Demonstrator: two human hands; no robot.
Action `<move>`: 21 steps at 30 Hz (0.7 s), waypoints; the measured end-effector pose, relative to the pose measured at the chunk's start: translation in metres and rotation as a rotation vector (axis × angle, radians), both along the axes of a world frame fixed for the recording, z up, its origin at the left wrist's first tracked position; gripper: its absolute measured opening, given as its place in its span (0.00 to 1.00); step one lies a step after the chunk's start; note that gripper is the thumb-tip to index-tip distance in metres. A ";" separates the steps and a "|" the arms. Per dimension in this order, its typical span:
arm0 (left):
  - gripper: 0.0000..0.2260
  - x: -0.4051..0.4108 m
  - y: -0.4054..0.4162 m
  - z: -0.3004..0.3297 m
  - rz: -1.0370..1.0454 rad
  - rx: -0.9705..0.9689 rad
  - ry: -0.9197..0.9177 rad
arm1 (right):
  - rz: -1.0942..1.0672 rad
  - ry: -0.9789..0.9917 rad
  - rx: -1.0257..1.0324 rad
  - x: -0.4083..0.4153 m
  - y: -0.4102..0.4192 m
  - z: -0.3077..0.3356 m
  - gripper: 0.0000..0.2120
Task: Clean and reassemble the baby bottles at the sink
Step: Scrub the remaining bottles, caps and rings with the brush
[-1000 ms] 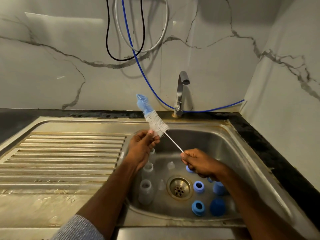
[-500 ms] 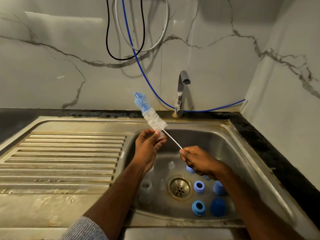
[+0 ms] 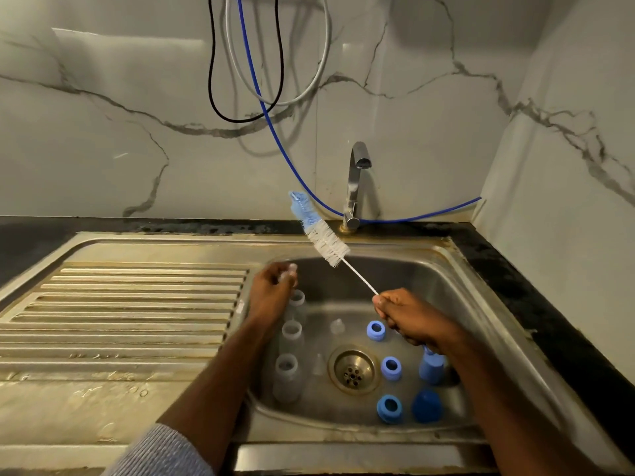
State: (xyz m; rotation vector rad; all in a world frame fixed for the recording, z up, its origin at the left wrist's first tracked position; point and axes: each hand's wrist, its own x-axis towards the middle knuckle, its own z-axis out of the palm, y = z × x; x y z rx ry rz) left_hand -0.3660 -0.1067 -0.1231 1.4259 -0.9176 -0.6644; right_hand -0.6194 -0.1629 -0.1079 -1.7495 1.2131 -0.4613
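Three clear bottle bodies (image 3: 288, 376) stand upright in a column along the left wall of the sink basin (image 3: 481, 304), mouths open, plastic cloudy. I log the rest as follows.

Rings: three light blue screw collars (image 3: 390, 367) right of the drain (image 3: 354, 370), holes up.

Caps: one dark blue domed cap (image 3: 426, 406) at lower right of the basin, beside the nearest collar; one paler blue piece (image 3: 431, 367) partly hidden under my right wrist.

Teats: two small clear teats (image 3: 337, 326) on the basin floor, between bottles and collars, faint.

Brush (image 3: 321, 233): thin twisted wire stem, white bristles with a blue tip, slanting up to the left at frame centre, above the basin's back rim, near the tap (image 3: 355, 187).

Right hand (image 3: 409, 316): fist curled round the lower end of the stem.

Left hand (image 3: 273, 290): raised over the basin's left edge, apart from the brush, fingers curled; a small clear item seems pinched at the fingertips, but I cannot tell for sure.
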 end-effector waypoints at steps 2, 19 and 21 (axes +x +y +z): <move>0.04 -0.009 -0.002 -0.004 -0.103 0.025 -0.291 | -0.013 0.013 -0.023 0.000 -0.003 -0.003 0.19; 0.11 -0.055 0.004 -0.045 -0.928 0.513 -1.358 | -0.042 0.112 -0.011 -0.017 -0.015 -0.013 0.19; 0.11 -0.058 0.004 -0.046 -0.992 0.498 -1.324 | -0.030 0.130 -0.018 -0.016 -0.015 -0.013 0.19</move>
